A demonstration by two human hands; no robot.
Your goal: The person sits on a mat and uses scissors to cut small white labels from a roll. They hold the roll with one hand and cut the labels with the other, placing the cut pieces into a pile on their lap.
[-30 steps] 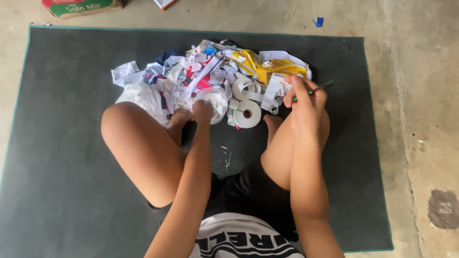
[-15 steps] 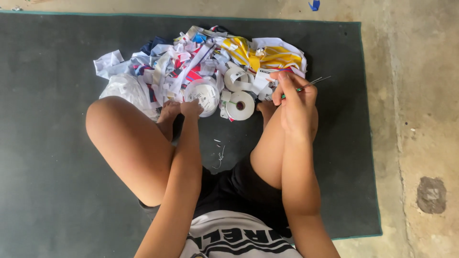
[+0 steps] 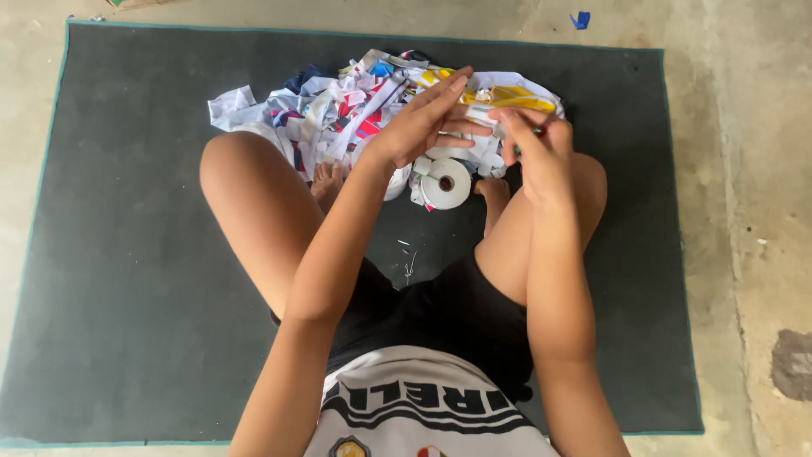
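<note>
Above the dark floor mat, at 12 o'clock of the crossed legs: left hand fingers straight and apart, right hand fingers clamped on a small white paper scrap; best kept taut over the scrap heap, white tape roll at 6 o'clock.

two hands are up over the mat, the left hand and the right hand, and two bare feet, one just inside the left knee and one just inside the right. one dark mat carries one heap of paper and cloth scraps towards its far edge, too tangled to count piece by piece, with one white roll of tape plain at the heap's near side. beyond the mat's far right corner lies one small blue scrap on the concrete floor.
</note>
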